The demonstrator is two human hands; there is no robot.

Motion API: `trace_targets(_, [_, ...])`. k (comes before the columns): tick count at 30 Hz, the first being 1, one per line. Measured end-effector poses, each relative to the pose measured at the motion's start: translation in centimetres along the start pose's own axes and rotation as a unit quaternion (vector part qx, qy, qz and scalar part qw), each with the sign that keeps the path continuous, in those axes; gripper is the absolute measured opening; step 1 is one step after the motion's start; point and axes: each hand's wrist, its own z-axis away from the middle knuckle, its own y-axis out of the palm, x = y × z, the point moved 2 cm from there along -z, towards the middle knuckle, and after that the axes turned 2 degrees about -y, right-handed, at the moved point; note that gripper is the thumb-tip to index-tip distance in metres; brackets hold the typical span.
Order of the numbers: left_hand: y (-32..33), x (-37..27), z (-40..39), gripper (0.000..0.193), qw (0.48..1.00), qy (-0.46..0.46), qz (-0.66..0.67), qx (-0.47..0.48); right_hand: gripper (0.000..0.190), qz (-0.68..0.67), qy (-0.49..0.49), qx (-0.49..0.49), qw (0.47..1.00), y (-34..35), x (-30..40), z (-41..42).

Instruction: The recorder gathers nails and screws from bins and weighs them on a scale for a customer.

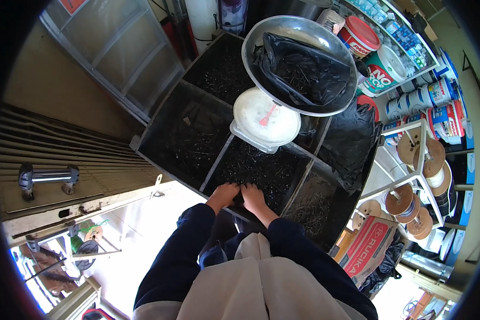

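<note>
My left hand [224,193] and my right hand [253,197] are side by side at the near edge of the front middle compartment of a black divided bin [224,158]. Their fingers bend down toward loose dark nails [250,166]. Whether either hand grips any nails is hidden. Beyond the hands stands a white dial scale [266,116] with a red pointer, seen from above. Its round metal pan [260,30] holds a black plastic bag [280,52], opened wide, with a small heap of nails [302,78] inside.
More nails [312,206] lie in the right front compartment. Black plastic bags [348,140] drape over the bin's right side. Paint tubs [384,72] and a rack of cable spools [428,158] stand at the right, above a cardboard box [370,248]. A folding metal shutter [64,140] is at left.
</note>
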Motion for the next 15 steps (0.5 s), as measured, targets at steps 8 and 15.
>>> trace_targets(8, [0.44,0.10,-0.09,0.046,1.000,0.009,-0.016,-0.007,0.046,-0.040,0.004,0.016,0.999,-0.46,-0.20,0.02])
trace_targets(15, [0.82,0.15,-0.14,0.046,1.000,0.013,-0.027,-0.003,0.046,-0.040,-0.001,0.012,0.999,-0.11,-0.15,0.60])
